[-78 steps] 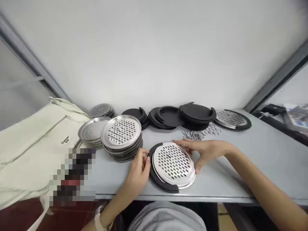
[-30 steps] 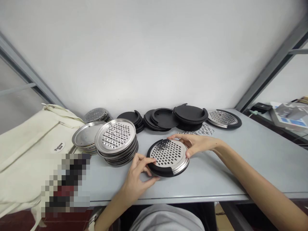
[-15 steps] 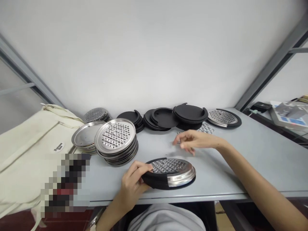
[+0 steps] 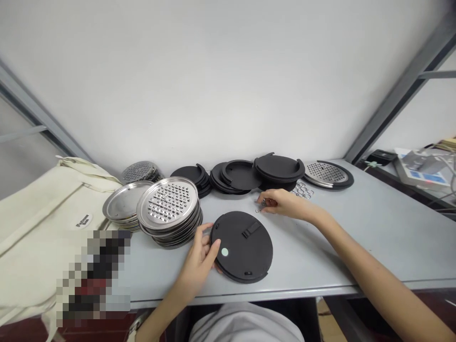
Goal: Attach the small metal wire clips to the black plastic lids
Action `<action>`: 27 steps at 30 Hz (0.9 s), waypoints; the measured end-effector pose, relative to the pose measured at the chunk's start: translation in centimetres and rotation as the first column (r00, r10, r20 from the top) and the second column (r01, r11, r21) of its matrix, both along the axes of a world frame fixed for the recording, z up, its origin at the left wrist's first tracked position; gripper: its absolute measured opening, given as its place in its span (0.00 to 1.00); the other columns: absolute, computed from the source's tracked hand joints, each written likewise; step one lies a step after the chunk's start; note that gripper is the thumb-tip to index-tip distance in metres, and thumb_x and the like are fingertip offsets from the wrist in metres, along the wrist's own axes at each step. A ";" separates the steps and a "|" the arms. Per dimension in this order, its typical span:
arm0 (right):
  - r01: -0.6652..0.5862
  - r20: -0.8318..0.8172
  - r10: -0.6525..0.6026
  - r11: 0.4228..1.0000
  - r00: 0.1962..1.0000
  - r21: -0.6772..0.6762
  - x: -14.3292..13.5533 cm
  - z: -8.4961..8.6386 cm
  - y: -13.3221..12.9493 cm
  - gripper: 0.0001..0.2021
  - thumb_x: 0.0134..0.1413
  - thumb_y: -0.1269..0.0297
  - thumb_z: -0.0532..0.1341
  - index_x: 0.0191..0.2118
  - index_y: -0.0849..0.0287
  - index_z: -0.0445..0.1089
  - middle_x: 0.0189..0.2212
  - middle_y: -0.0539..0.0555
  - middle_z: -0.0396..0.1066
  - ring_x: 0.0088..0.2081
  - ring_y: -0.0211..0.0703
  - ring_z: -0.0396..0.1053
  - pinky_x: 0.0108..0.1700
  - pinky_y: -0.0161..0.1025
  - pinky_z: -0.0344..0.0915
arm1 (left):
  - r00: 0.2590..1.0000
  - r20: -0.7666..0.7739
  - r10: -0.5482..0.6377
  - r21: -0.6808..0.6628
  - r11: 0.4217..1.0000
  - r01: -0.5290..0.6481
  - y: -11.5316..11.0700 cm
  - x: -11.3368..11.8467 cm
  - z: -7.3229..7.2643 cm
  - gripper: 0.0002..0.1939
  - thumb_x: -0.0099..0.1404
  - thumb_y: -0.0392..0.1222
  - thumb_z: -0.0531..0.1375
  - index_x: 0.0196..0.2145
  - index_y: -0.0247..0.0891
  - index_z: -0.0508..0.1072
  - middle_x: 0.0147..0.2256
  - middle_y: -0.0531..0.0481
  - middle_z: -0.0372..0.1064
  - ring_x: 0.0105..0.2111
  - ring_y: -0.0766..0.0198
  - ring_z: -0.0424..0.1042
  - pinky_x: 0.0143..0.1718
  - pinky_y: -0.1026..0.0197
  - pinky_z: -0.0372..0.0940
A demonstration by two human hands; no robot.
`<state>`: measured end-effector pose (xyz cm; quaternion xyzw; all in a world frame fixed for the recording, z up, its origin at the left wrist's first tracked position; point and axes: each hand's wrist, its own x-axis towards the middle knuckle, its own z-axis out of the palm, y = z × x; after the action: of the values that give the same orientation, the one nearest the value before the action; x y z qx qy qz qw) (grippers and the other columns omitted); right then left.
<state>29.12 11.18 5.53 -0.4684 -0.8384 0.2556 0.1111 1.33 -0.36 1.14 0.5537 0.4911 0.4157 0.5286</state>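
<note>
"While the left hand [image 4: 199, 259] grips the black disc [image 4: 242, 247] by its left edge, where's that?"
"Near the front of the table [image 4: 320, 256], tabletop stretching rightward. The right hand [image 4: 285, 204] curls beside metal rings [image 4: 303, 191]; I can't tell its grip."

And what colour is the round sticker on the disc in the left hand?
Pale green, nearly white, on the black disc; the head view shows it best.

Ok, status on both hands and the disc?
Left hand: gripping round black plastic disc, underside up. Right hand: fingers down at small silver metal rings. Nothing visible between right hand and disc.
</note>
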 end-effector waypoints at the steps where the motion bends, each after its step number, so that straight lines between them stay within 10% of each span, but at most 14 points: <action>1: -0.003 0.006 0.003 1.000 1.000 0.014 0.0 -0.1 0.0 0.11 0.52 0.59 0.60 0.39 0.59 0.71 0.28 0.52 0.67 0.27 0.38 0.63 0.28 0.34 0.58 | 1.000 -0.003 -0.010 0.000 1.000 0.010 0.0 0.0 0.0 0.25 0.66 0.52 0.53 0.55 0.43 0.49 0.39 0.48 0.66 0.27 0.68 0.68 0.21 0.69 0.66; 27: 0.055 0.023 -0.053 0.994 0.998 -0.095 0.6 -1.0 0.5 0.05 0.49 0.67 0.58 0.32 0.59 0.70 0.30 0.54 0.72 0.30 0.42 0.67 0.30 0.35 0.61 | 0.946 -0.321 0.053 0.224 0.974 0.021 -0.3 -0.7 -1.3 0.18 0.68 0.44 0.51 0.54 0.42 0.56 0.34 0.52 0.54 0.28 0.69 0.60 0.32 0.65 0.64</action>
<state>29.77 11.67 4.50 -0.4983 -0.8134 0.2873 0.0869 0.62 -0.67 -0.14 0.6668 0.5257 0.3759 0.3712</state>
